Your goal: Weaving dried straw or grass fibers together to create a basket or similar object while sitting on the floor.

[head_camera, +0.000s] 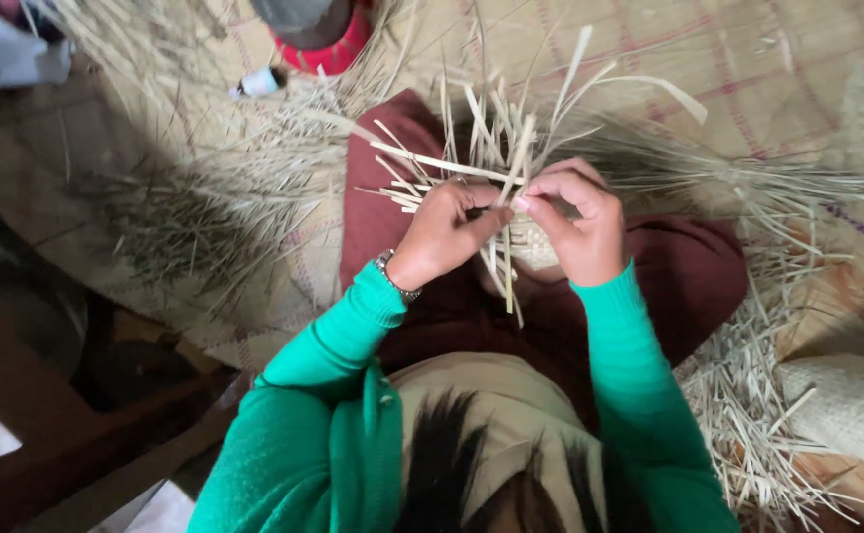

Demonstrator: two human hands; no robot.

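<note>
From my remote feed, the far left shows a dark, shadowed edge and a scatter of thin dry straw strips [195,212] lying loose on the woven mat [767,69] that covers the floor. Up near the top I see a small whitish bottle [259,81] lying on its side, and just right of it a red round container [338,49] partly cut off by the frame. Moving in, the left hand [442,237], with a metal bracelet [394,276] on the wrist and a green sleeve [328,336], is closed around a bundle of pale flat straw strips [496,148], thumb pressed against them. Those strips fan upward and outward from the half-woven straw piece [535,242], which sits between both hands above the lap, over dark red cloth [683,281]. The right hand [575,222] is closed too, fingers curled over the woven part and fingertips pinching a strip right where the left thumb meets it, so the two hands touch. I can't see how far the weaving runs, since the hands cover most of it. Farther right, more loose strips [757,395] pile on the mat, and at the lower right edge lies a finished patch of pale woven matting [846,400].
</note>
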